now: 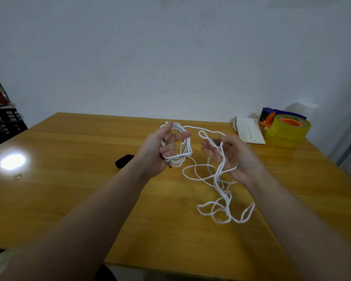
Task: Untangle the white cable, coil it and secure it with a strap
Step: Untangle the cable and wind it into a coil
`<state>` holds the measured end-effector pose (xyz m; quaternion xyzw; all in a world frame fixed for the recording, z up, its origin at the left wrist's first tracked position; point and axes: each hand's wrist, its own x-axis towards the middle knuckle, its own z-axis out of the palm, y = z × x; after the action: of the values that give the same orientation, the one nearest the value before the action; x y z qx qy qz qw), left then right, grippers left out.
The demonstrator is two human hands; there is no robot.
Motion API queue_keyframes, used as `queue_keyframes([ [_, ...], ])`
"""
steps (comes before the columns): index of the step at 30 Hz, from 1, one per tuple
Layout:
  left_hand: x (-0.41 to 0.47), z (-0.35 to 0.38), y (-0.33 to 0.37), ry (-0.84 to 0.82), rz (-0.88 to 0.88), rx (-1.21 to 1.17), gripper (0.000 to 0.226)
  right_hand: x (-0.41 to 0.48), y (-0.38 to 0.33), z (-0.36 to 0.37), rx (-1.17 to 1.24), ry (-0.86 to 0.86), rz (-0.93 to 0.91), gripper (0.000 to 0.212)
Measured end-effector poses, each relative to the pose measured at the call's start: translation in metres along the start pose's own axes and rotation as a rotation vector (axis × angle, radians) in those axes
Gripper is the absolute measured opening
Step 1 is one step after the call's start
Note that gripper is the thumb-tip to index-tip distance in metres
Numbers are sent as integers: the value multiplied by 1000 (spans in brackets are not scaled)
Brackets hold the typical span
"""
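Over the table (89,199): both hands raised, white cable (188,147) strung between them.
Left hand (160,149): fingers curled round a bundle of coiled loops.
Right hand (231,157): fingers loosely apart, strands draped across the palm; blurred.
Cable's loose part: tangled loops hang onto the tabletop, near right.
Black strap (124,160): lies on the table, just left of the left wrist.
Far right: tape dispenser (286,128) beside a booklet (249,132).

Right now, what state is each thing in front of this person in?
Cable: partly coiled, rest a loose tangle down to the table.
Left hand: grips the coiled part.
Right hand: blurred, cable runs across its fingers; grip unclear.
Strap: lies unused on the table.
Tape: roll untouched at the far corner.
Booklet: lies flat beside the tape.
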<state>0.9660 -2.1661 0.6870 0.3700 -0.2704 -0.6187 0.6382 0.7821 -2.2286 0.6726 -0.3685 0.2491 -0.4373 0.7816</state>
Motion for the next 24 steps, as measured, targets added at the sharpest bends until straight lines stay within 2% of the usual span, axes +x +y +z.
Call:
queue_keyframes([
  [2,0,0,2,-3,2,-26,53,-3,0,5,-161,14,-18,15],
  [4,1,0,6,-11,20,-66,53,-4,0,1,-474,45,-67,20],
  [6,1,0,13,-8,65,-93,48,-4,0,-10,-899,84,-154,14],
  [8,0,0,20,3,124,-89,46,-5,3,-25,-1158,114,-229,7],
  [10,1,4,23,10,170,-70,45,-10,9,-35,-1277,69,-220,26],
  [12,1,11,20,-4,171,-79,44,-16,15,-37,-1541,4,-223,41],
  [15,1,25,11,-16,154,-65,34,-22,22,-32,-1942,-20,-318,45],
  [16,2,28,8,-11,148,-51,30,-23,24,-31,-2034,-18,-345,41],
  [17,3,29,7,2,142,-29,36,-25,25,-29,-2120,-42,-361,38],
  [19,9,29,3,40,139,47,45,-29,26,-24,-2267,-172,-359,36],
  [21,15,26,-4,70,152,157,40,-32,22,-15,-2346,-309,-359,35],
  [22,16,24,-8,83,165,211,31,-34,22,-11,-2389,-365,-419,34],
  [24,18,26,-14,117,163,276,17,-34,20,-7,-2392,-423,-732,27],
])
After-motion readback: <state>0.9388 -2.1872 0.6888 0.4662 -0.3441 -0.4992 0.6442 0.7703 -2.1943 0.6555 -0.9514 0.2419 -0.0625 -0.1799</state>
